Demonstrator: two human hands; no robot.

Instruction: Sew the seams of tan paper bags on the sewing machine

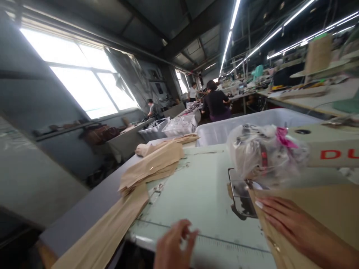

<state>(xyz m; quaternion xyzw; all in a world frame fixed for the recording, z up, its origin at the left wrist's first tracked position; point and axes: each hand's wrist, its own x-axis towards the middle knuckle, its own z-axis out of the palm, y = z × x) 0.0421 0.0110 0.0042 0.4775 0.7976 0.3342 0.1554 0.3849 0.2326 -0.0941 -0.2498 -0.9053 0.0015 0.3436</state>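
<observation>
The head view takes in a sewing machine point(331, 151) whose front end is wrapped in a clear plastic bag point(246, 153), tied with a magenta strip point(284, 137); the bag covers most of the stitching end. Below the bag, a metal plate point(241, 192) is set into the pale green sewing table point(202, 186), and a ruler scale point(224, 242) runs along the table's near edge. Directly behind the sewing machine stands a large white plastic bin point(211, 134), closing off the table's far side. Beyond it and to the left of the sewing machine are two smaller white bins point(182, 127) and a co-worker in a black top point(215, 102), seen from behind. Farther back, to the right of the bag, are a teal fan point(258, 71) and a tan thread cone point(318, 54).

Left of the sewing machine, overlapping tan fabric strips point(153, 164) lie across the table's left side, one long strip point(106, 231) trailing toward the viewer. The tan fabric panel point(328, 201) lies in front of the sewing machine's arm, its corner just beside the metal plate.

The right hand point(286, 220) reaches in from the lower right and rests flat on that panel, fingers straight, side by side, pointing toward the metal plate. The left hand point(175, 244), blurred, is near the ruler scale, fingers bent and thumb parted from them; whether it touches the table cannot be told. The two hands are well apart.
</observation>
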